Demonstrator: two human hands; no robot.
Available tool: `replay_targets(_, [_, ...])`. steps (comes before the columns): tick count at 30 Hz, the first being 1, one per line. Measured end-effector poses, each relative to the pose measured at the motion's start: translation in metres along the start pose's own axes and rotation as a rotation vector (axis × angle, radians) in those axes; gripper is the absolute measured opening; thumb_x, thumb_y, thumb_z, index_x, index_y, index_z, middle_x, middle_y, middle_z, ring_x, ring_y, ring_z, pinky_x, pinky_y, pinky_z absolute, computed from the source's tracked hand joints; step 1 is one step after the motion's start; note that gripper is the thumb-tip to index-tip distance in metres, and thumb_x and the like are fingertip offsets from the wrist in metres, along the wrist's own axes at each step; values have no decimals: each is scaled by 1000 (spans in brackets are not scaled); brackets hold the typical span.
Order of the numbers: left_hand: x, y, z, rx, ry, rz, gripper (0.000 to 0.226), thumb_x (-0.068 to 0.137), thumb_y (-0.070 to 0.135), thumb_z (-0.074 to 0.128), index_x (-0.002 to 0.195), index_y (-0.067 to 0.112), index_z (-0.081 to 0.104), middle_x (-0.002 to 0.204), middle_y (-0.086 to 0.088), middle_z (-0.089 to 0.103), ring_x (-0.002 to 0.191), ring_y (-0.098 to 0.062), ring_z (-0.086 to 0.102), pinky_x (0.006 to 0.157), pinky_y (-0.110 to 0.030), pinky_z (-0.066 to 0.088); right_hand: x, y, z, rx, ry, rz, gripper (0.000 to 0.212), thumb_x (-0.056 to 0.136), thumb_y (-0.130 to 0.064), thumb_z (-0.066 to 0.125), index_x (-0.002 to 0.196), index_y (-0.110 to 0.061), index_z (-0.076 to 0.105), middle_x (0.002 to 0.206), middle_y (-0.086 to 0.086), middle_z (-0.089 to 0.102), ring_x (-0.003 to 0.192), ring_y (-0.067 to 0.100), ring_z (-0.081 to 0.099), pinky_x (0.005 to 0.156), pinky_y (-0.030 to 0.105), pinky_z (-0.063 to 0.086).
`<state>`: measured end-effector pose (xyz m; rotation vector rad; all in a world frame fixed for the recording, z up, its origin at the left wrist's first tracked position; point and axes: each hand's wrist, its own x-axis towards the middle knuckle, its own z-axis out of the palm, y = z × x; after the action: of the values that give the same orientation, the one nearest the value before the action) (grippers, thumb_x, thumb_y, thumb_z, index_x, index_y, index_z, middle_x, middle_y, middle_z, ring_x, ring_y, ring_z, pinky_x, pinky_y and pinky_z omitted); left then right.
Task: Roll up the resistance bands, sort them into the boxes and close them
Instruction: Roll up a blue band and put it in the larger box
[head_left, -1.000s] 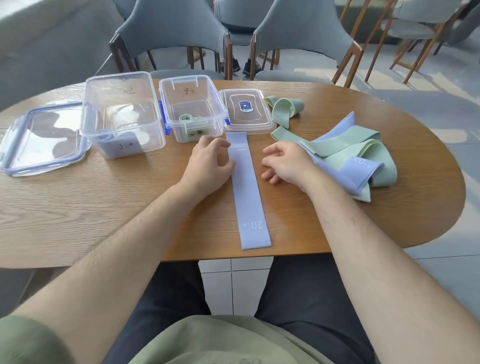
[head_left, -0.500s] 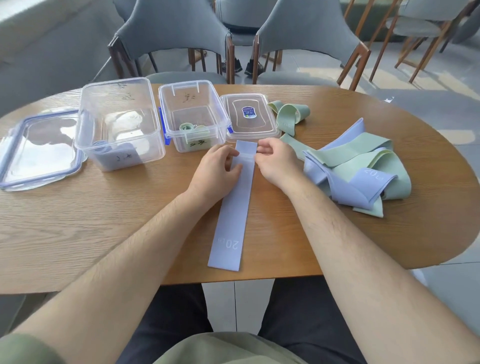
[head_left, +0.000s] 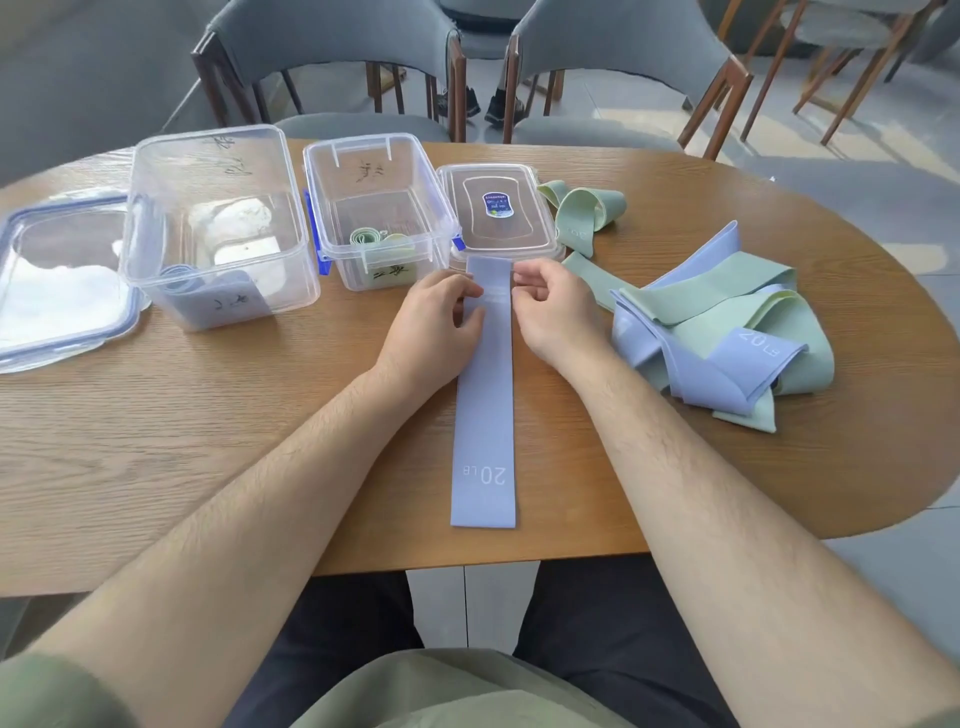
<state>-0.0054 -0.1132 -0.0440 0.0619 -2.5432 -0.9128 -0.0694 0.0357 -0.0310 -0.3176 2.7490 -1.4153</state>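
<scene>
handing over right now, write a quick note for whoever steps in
Left hand and right hand: both pinch the far end of the purple 20 LB band, which lies flat on the table, not yet rolled.
Done: large box holds a rolled purple band; small box holds at least one rolled green band.
Both lids are off: large lid at far left, small lid right of the small box.
Left: roll this band, then the loose green band and the mixed pile; apparently sort by colour, then close both boxes.

The person wears an olive-green short-sleeved shirt (head_left: 457, 691) and dark trousers (head_left: 332, 618).
</scene>
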Motion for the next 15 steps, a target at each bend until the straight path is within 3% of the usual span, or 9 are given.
replay_targets(3, [-11, -2, -4, -22, 38, -2, 19, 87, 4, 62, 104, 4, 72, 107, -5, 68, 89, -16, 64, 85, -19, 51, -19, 5, 2, 21, 86, 23, 34, 90, -13, 50, 118, -22, 65, 103, -14, 71, 99, 6, 67, 92, 29, 53])
replay_targets(6, [-18, 1, -6, -34, 12, 14, 20, 86, 3, 62, 103, 5, 73, 104, -4, 69, 87, -14, 65, 81, -14, 50, -29, 5, 5, 18, 80, 9, 33, 88, -14, 49, 114, -27, 66, 100, -15, 72, 97, 5, 68, 92, 32, 55])
replay_targets(8, [-20, 3, -7, -37, -4, 9, 20, 86, 3, 62, 103, 5, 73, 103, -4, 69, 88, -15, 65, 82, -15, 51, -30, 2, 3, 31, 62, 22, 31, 88, -15, 50, 112, -29, 65, 100, -14, 73, 96, 5, 68, 91, 33, 56])
replay_targets(11, [-30, 4, -10, 4, 17, -9, 18, 86, 8, 63, 101, 8, 72, 99, 0, 67, 90, -20, 63, 86, -27, 52, -35, -1, -3, 33, 79, 76, 29, 89, -19, 53, 114, -24, 66, 96, -9, 74, 91, 12, 70, 87, 36, 57])
replay_targets(15, [-49, 4, -14, 81, 17, 6, 16, 87, 18, 68, 101, 12, 73, 97, 3, 70, 94, -22, 59, 90, -19, 37, -50, 1, -1, 9, 59, 56, 24, 89, -22, 59, 111, -26, 68, 95, -12, 72, 92, 8, 68, 87, 35, 58])
